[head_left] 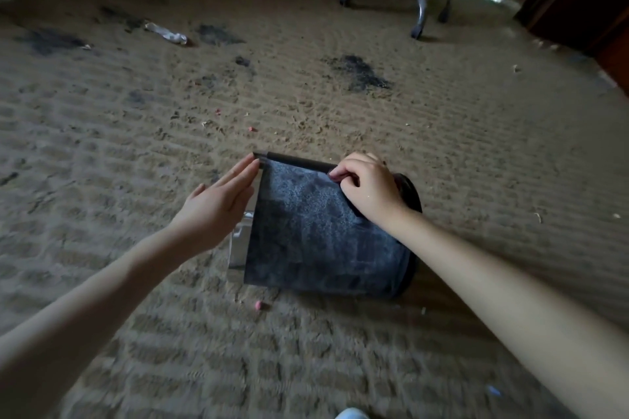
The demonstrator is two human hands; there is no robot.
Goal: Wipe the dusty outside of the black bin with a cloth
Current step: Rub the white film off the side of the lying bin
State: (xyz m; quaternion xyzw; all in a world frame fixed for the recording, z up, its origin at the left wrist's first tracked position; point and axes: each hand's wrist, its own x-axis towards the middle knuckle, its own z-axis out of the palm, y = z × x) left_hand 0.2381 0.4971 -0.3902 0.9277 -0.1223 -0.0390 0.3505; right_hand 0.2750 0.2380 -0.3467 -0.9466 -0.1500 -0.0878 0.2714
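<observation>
The black bin (323, 238) lies on its side on the carpet (136, 146), dusty wall up, likely for wiping. The left hand (218, 204), fingers straight, braces its 9 o'clock edge. The right hand (367, 187) curls its fingers over the 1 o'clock edge, steadying it. No cloth shows.

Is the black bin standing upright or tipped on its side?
On its side: the black bin lies along the carpet, its dusty curved wall facing up and one round end showing at the right.
</observation>
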